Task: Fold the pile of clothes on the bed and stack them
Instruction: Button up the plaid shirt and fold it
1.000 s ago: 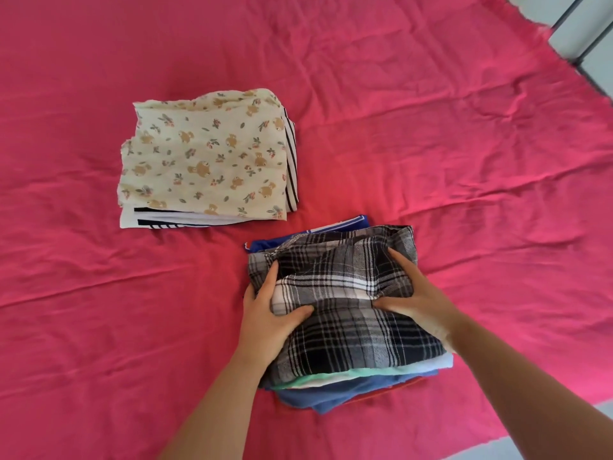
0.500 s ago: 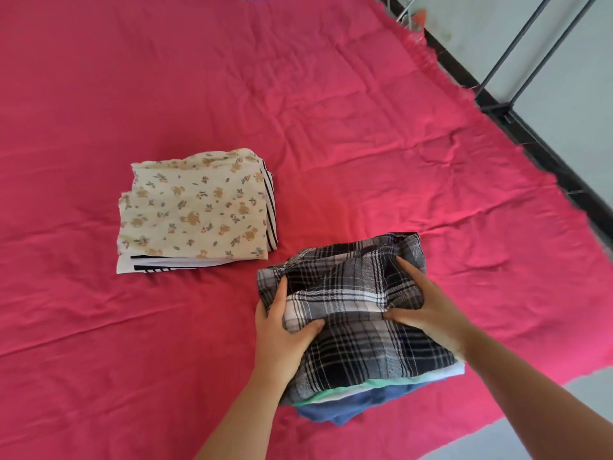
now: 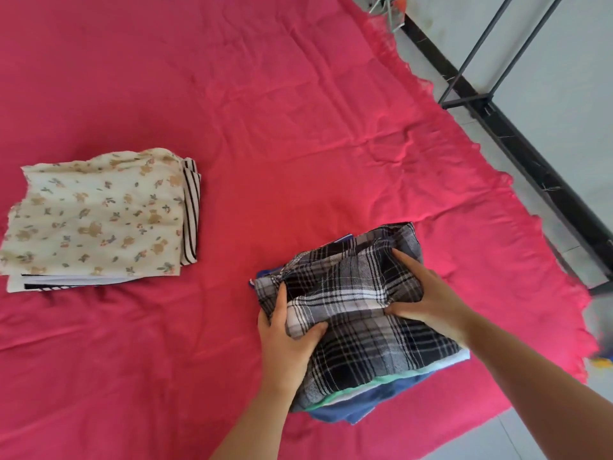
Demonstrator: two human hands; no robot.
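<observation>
A stack of folded clothes (image 3: 378, 396) sits near the front right of the pink bed sheet (image 3: 265, 127), with a black-and-white plaid garment (image 3: 358, 313) on top and blue, green and white layers under it. My left hand (image 3: 285, 340) grips the stack's left side, thumb over the plaid. My right hand (image 3: 421, 293) grips its right side, fingers pressed into the plaid folds. A second folded pile (image 3: 96, 220), topped by a cream floral cloth over striped pieces, lies apart at the left.
The bed's right edge (image 3: 497, 180) runs diagonally, with a black metal frame (image 3: 517, 151) and pale floor beyond it. The front edge of the sheet (image 3: 464, 426) is close to the stack. Wrinkled pink sheet spreads between and behind the two piles.
The stack with both hands on it has shifted to the right on the bed, away from the floral pile. The view has swung right, showing more of the bed's edge and frame.
</observation>
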